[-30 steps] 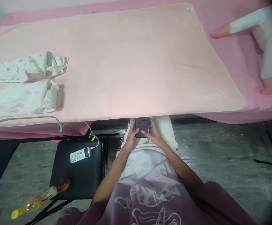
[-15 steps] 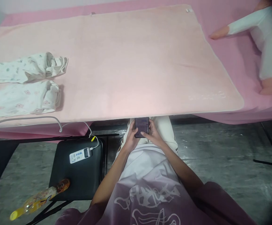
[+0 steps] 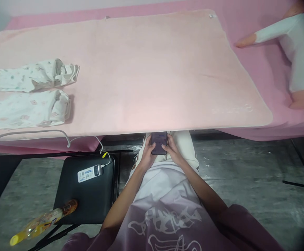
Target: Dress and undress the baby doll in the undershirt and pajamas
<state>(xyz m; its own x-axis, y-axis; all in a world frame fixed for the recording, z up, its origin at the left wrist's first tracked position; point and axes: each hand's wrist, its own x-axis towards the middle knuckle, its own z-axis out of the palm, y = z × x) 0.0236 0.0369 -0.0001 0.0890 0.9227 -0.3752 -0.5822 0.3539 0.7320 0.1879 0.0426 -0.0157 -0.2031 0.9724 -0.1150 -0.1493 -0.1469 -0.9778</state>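
Observation:
Between my two hands is a dark smartphone (image 3: 158, 143), held low over the lap at the edge of the pink-covered table. Its screen is lit, but the text is too small to read. My left hand (image 3: 148, 153) is closed around the phone's left side, thumb at the lower left of the screen. On the opposite side my right hand (image 3: 173, 150) grips the phone, with its thumb over the lower right of the screen. The phone's top end reaches the edge of the pale pink mat (image 3: 152, 80).
Two folded patterned baby cloths, one upper (image 3: 34, 75) and one lower (image 3: 28, 109), lie at the left. A doll in white (image 3: 302, 52) is at the right. A black stool (image 3: 89, 198) bears a power bank (image 3: 89, 173) with a cable and a yellow-capped bottle (image 3: 43, 223).
My right thumb has shifted a little to the right across the phone's screen. Both hands keep hold of the phone. The view has tilted very slightly.

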